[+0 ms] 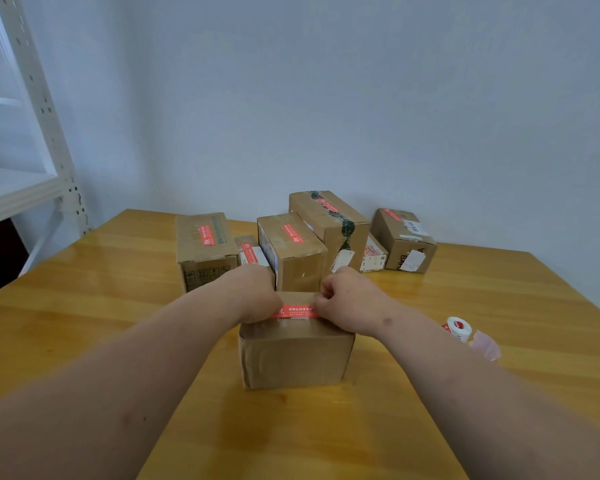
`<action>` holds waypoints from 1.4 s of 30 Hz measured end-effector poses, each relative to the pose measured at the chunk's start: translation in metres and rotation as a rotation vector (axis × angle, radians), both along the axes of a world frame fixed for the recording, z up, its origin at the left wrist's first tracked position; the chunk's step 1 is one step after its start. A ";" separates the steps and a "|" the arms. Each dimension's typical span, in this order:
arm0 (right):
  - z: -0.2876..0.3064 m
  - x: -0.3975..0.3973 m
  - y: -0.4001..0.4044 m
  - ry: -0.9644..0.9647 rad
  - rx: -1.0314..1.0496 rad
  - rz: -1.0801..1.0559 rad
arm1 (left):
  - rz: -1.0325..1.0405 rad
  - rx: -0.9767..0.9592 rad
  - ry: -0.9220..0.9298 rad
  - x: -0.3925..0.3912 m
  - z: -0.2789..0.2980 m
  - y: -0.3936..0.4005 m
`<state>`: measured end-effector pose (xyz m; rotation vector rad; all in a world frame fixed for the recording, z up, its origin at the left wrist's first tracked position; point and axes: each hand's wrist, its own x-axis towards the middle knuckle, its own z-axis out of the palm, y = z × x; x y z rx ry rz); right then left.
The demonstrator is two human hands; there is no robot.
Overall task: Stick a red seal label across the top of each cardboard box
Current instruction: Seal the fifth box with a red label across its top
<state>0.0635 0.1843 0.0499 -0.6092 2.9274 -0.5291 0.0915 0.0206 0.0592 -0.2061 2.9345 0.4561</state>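
Both hands, left hand [257, 299] and right hand [347, 303], pinch red seal label [297, 311], white Chinese print unreadable, atop cardboard box [295, 355].

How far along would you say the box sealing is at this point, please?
Done: the boxes at the back, such as the tall taped box and the far-right box, already carry red labels. In hand: the left hand and right hand hold a red seal label across the near box. Left: pressing it flat. The label roll sits to the right.
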 end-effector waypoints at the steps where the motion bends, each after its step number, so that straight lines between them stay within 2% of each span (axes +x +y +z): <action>1: 0.000 0.000 0.000 0.000 0.004 0.000 | 0.000 -0.003 0.002 0.000 0.000 0.000; 10: 0.001 0.002 -0.002 0.040 0.047 0.005 | -0.006 -0.036 0.016 0.003 0.000 0.002; 13: 0.002 0.001 0.001 0.028 0.005 -0.016 | 0.008 -0.011 0.017 0.007 0.001 0.000; 19: -0.003 0.003 0.011 -0.179 -0.247 -0.105 | 0.083 0.252 0.043 0.015 0.000 -0.011; 24: -0.003 0.005 -0.002 -0.223 -0.299 -0.147 | 0.082 0.393 0.051 0.017 -0.006 -0.013; 29: -0.010 0.011 -0.015 -0.245 -0.205 -0.187 | 0.113 0.417 0.058 0.017 -0.011 -0.009; 35: -0.006 0.010 -0.010 -0.403 -0.330 -0.233 | 0.135 0.459 0.044 0.016 -0.011 -0.009; 39: -0.011 0.005 0.000 -0.583 -0.542 -0.240 | 0.122 0.468 0.023 0.017 -0.012 -0.012; 42: -0.012 0.005 0.002 -0.633 -0.631 -0.232 | 0.128 0.437 0.022 0.017 -0.012 -0.007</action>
